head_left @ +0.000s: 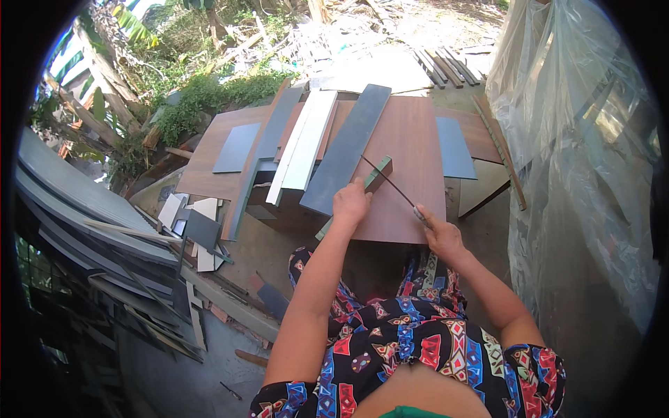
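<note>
An outdoor yard in hard sunlight — bare dirt ground [390, 28] beyond, green weeds [209, 94] along the far left. A brown laminate worktop [411, 139] sits low in the middle. Clear plastic sheeting [578, 139] hangs on the right (creased and glaring), and grey corrugated sheets [77, 202] are stacked left — scrap offcuts [198, 233] litter the ground beside them.

My work surface is a big reddish-brown wood-grain laminate board [408, 146], lying flat. On it: a long dark grey plank [345, 150] slanting across its middle, pale white-green strips [306, 139] just left of that plank, a flat grey rectangular panel [237, 148] further left, a grey-blue panel [453, 148] on the board's right part. A narrow green-edged strip [377, 174] sits at the board's near edge, under my left hand [350, 203].
</note>
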Available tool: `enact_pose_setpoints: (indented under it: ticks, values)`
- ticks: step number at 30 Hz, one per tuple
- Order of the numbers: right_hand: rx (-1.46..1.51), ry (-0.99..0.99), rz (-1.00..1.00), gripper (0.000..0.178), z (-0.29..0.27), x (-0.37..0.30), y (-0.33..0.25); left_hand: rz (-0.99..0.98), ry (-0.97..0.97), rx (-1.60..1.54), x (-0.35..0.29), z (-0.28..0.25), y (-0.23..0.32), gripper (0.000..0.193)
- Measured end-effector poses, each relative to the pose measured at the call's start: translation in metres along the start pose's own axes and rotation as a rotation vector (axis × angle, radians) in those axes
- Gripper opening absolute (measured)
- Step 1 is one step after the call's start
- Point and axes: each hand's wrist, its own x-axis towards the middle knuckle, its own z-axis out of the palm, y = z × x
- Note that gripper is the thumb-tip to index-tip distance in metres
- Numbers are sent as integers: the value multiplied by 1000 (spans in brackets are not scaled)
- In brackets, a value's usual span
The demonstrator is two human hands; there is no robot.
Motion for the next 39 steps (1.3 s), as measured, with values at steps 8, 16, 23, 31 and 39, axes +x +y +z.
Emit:
enact_pose_setpoints:
  ticks: [8, 16, 23, 31, 39]
  values:
    - [-38, -133, 89, 59, -19, -44, 33, -19, -77, -66, 0, -3, -1, 30]
    - [364, -246, 42, 57, -61, -32, 41, -10, -89, -51, 3, -6, -2, 30]
    - [308, -86, 72, 56, -30, -6, 3, 97, -83, -31, -2, -4, -5, 30]
    - [158, 5, -13, 57, 6, 31, -5, 82, -83, 3, -2, -2, 1, 31]
    - [116, 3, -31, 57, 13, 34, -9, 87, -74, -6, -2, 1, -3, 31]
